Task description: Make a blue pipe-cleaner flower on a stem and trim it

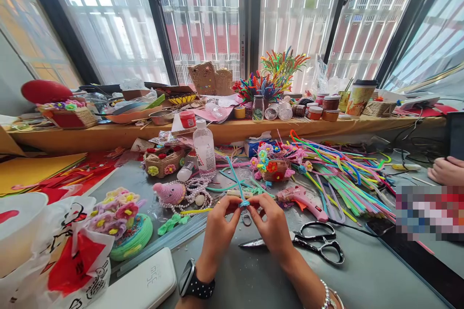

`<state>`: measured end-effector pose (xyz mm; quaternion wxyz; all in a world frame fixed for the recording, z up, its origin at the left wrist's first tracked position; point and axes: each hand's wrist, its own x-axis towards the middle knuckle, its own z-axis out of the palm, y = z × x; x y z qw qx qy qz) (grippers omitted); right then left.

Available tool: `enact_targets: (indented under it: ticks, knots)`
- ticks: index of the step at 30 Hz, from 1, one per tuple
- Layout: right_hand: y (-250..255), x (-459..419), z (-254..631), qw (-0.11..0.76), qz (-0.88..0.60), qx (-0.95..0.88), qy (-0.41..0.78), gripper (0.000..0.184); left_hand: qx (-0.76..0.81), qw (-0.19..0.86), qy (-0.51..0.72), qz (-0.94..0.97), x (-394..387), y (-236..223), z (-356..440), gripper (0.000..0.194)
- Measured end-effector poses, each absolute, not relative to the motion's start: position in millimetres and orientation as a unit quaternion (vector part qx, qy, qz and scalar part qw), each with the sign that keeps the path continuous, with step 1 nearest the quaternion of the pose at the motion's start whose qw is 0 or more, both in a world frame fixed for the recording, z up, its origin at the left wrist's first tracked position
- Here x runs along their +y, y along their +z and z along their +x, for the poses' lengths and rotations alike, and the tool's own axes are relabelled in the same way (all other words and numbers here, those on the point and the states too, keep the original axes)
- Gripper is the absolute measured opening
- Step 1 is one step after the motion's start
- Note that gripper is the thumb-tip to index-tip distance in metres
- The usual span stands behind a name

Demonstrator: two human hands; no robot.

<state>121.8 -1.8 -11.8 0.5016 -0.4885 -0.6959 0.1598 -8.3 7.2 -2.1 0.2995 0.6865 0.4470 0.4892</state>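
Left fingers (228, 202) and right fingers (261, 201) clamp a blue pipe cleaner (237, 178); colourful flowers (68, 105) top a ledge basket (82, 117)

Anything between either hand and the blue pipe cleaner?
Nothing visible. The left hand and right hand both pinch the blue pipe cleaner at its coiled lower end. The scissors are partly hidden by the right hand and wrist, not in between.

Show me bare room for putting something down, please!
There's bare grey tabletop between the smartwatch and the beaded bracelet, and another patch between the scissors and the dark slab. Farther back it's crowded with pipe cleaners and a pink glue gun.
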Motion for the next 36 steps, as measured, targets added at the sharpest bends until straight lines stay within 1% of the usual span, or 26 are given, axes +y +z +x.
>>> enact_targets:
  ticks: [6, 13, 19, 28, 33, 34, 36]
  knots:
    - [-12.4, -1.6, 122.4, 0.465, -0.489, -0.725, 0.137, 0.015, 0.445, 0.286, 0.496, 0.689, 6.2, -1.9, -7.1, 0.014]
    - [-13.2, -0.7, 124.6, 0.443, -0.488, -0.744, 0.114, 0.017, 0.452, 0.279, 0.464, 0.709, 6.5, -4.4, -7.1, 0.017]
    - [-13.4, -2.2, 124.1, 0.422, -0.506, -0.746, 0.101, 0.016, 0.44, 0.251, 0.469, 0.724, 6.3, -2.5, -7.3, 0.019]
    - [-13.3, -4.5, 123.2, 0.437, -0.508, -0.736, 0.097, 0.016, 0.416, 0.25, 0.481, 0.73, 6.5, -2.3, -8.6, 0.017]
    - [-12.1, -4.3, 122.8, 0.457, -0.505, -0.718, 0.144, 0.018, 0.43, 0.263, 0.474, 0.722, 6.2, -2.2, -8.1, 0.017]
    - [-11.3, -3.0, 123.5, 0.468, -0.499, -0.709, 0.172, 0.018, 0.434, 0.274, 0.477, 0.713, 6.2, -1.5, -8.1, 0.017]
    - [-9.2, 0.5, 126.1, 0.492, -0.481, -0.675, 0.265, 0.019, 0.438, 0.324, 0.491, 0.68, 5.7, 1.0, -8.2, 0.015]
